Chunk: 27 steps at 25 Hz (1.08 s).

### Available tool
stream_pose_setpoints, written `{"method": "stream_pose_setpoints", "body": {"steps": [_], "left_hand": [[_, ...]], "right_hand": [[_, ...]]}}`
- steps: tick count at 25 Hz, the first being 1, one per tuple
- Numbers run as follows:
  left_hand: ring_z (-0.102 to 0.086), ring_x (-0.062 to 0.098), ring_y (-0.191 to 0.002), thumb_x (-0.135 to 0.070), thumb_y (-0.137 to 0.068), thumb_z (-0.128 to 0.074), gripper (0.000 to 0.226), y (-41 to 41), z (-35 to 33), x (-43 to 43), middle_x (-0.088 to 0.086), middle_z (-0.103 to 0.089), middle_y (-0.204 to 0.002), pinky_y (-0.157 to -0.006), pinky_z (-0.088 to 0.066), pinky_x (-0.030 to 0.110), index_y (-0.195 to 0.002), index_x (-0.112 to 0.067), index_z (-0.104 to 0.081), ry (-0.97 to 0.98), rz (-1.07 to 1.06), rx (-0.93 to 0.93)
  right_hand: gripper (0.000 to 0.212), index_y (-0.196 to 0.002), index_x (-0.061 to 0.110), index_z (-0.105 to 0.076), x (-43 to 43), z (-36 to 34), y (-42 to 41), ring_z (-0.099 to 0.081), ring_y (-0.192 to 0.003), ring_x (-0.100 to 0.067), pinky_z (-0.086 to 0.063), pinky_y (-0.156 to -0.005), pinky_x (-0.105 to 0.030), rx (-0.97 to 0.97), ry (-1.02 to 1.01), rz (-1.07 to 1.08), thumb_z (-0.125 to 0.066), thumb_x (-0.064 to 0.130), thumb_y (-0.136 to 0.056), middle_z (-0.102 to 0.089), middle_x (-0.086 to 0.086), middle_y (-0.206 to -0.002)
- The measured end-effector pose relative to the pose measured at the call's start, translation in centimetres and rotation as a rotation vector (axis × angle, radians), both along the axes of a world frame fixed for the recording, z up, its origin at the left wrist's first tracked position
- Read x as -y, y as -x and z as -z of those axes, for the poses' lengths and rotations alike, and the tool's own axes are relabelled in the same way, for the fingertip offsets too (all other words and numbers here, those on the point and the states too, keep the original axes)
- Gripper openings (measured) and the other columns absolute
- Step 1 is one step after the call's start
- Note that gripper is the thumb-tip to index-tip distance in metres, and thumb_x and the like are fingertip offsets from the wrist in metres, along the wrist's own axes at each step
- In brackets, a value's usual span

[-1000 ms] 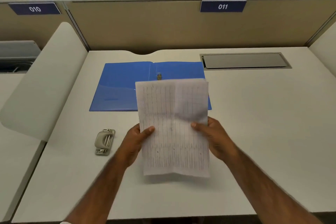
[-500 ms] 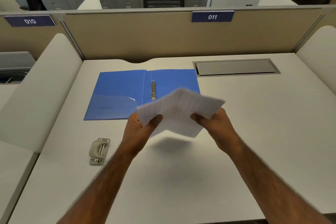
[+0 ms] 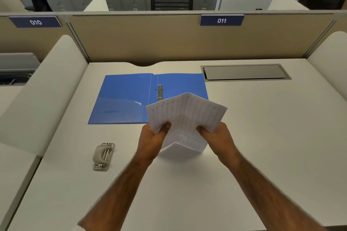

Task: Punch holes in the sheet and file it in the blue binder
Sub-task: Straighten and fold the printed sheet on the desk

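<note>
Sheet held up, no holes seen, nothing filed.
The sheet (image 3: 185, 118) is pinched at both sides by the left hand (image 3: 152, 137) and right hand (image 3: 217, 135), bowed above the surface (image 3: 262, 137). The punch (image 3: 103, 155) lies untouched to the left, and the binder (image 3: 127, 97) is laid open beyond.

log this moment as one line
sheet bowed, gripped by left hand and right hand | hole punch untouched | blue binder open

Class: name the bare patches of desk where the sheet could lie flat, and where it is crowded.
Free: the desk right of the blue binder, below the grey hatch. Also the near-left corner below the hole punch. Crowded: the left, around binder and punch.
</note>
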<state>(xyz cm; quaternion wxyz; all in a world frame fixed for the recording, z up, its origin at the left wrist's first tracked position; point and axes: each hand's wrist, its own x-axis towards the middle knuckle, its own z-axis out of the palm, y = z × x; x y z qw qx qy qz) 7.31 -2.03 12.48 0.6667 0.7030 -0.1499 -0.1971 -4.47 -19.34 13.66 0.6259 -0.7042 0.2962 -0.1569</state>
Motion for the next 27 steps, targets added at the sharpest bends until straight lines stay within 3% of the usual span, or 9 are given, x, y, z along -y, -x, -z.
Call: {"method": "stream_pose_setpoints", "body": {"steps": [3, 6, 8, 10, 13, 16, 19, 23, 27], "left_hand": [[-0.069, 0.006, -0.093, -0.043, -0.084, -0.068, 0.022, -0.5, 0.4, -0.2, -0.018, -0.072, -0.092, -0.068, -0.059, 0.019, -0.105, -0.037, -0.064, 0.029, 0.003, 0.014], [-0.071, 0.013, -0.092, -0.034, -0.089, -0.069, 0.013, 0.2, 1.0, 0.1, -0.012, -0.074, -0.092, -0.075, -0.062, 0.030, -0.102, -0.035, -0.067, -0.017, 0.020, -0.040], [-0.071, 0.008, -0.089, -0.032, -0.091, -0.067, 0.009, 0.3, 1.2, 0.4, -0.016, -0.073, -0.088, -0.072, -0.062, 0.026, -0.099, -0.035, -0.067, -0.032, 0.013, -0.045], [-0.068, 0.000, -0.088, -0.039, -0.088, -0.067, 0.014, 0.0, 1.1, 0.2, -0.020, -0.072, -0.088, -0.066, -0.059, 0.017, -0.101, -0.034, -0.067, -0.013, 0.018, -0.014], [-0.070, 0.011, -0.092, -0.043, -0.085, -0.069, 0.033, 0.2, 1.6, -0.5, -0.011, -0.073, -0.093, -0.071, -0.061, 0.023, -0.111, -0.024, -0.068, -0.018, 0.023, -0.003], [-0.071, 0.015, -0.090, -0.032, -0.090, -0.066, 0.031, 0.9, 2.5, -0.5, -0.004, -0.073, -0.098, -0.080, -0.061, 0.033, -0.117, -0.015, -0.067, -0.067, 0.039, -0.038], [-0.070, 0.014, -0.089, -0.029, -0.094, -0.063, 0.022, 0.8, 2.7, -0.1, -0.006, -0.072, -0.096, -0.078, -0.060, 0.027, -0.112, -0.019, -0.068, -0.097, 0.040, -0.028], [-0.069, 0.006, -0.087, -0.035, -0.093, -0.062, 0.018, 0.8, 2.7, 0.0, -0.014, -0.070, -0.094, -0.074, -0.059, 0.019, -0.108, -0.027, -0.066, -0.126, 0.028, 0.041], [-0.071, 0.011, -0.085, -0.036, -0.091, -0.065, 0.016, 1.0, 3.2, 0.4, -0.009, -0.072, -0.092, -0.074, -0.062, 0.027, -0.103, -0.026, -0.068, -0.135, 0.057, -0.002]], "right_hand": [[0.021, -0.102, 0.034, -0.068, 0.3, 0.2, 0.1, -0.069, -0.093, -0.017, -0.062, -0.075, -0.034, 0.041, -0.024, 0.001, -0.067, 0.029, -0.082, -0.073, 0.004, -0.096], [0.029, -0.108, 0.022, -0.067, -0.1, 1.1, 0.1, -0.068, -0.096, -0.021, -0.061, -0.080, -0.042, -0.063, 0.008, -0.029, -0.070, 0.033, -0.081, -0.071, -0.004, -0.099], [0.017, -0.105, 0.023, -0.067, -0.1, 1.5, 0.2, -0.068, -0.096, -0.023, -0.061, -0.081, -0.045, -0.070, 0.007, 0.003, -0.069, 0.025, -0.088, -0.071, -0.005, -0.099], [0.012, -0.096, 0.035, -0.067, 0.1, 1.5, 0.5, -0.070, -0.091, -0.019, -0.062, -0.077, -0.039, -0.014, -0.007, 0.026, -0.067, 0.026, -0.088, -0.072, 0.002, -0.094], [0.016, -0.100, 0.034, -0.069, 0.6, 1.7, 0.9, -0.069, -0.094, -0.018, -0.062, -0.079, -0.039, 0.010, -0.015, 0.016, -0.067, 0.025, -0.087, -0.073, 0.003, -0.096], [0.022, -0.109, 0.025, -0.068, 0.2, 2.3, 1.0, -0.067, -0.101, -0.021, -0.060, -0.085, -0.046, -0.015, -0.051, 0.020, -0.067, 0.024, -0.086, -0.072, -0.001, -0.103], [0.013, -0.101, 0.026, -0.068, 0.0, 2.7, 0.9, -0.068, -0.098, -0.022, -0.061, -0.082, -0.045, -0.034, -0.032, 0.048, -0.068, 0.019, -0.090, -0.072, -0.003, -0.099], [0.013, -0.101, 0.026, -0.066, 0.0, 2.8, 1.0, -0.068, -0.095, -0.022, -0.062, -0.073, -0.034, -0.008, -0.034, 0.069, -0.069, 0.024, -0.088, -0.071, -0.005, -0.097], [0.013, -0.099, 0.023, -0.065, -0.3, 2.8, 0.9, -0.069, -0.092, -0.024, -0.062, -0.076, -0.045, -0.072, -0.003, 0.042, -0.070, 0.025, -0.087, -0.071, -0.007, -0.095]]}}
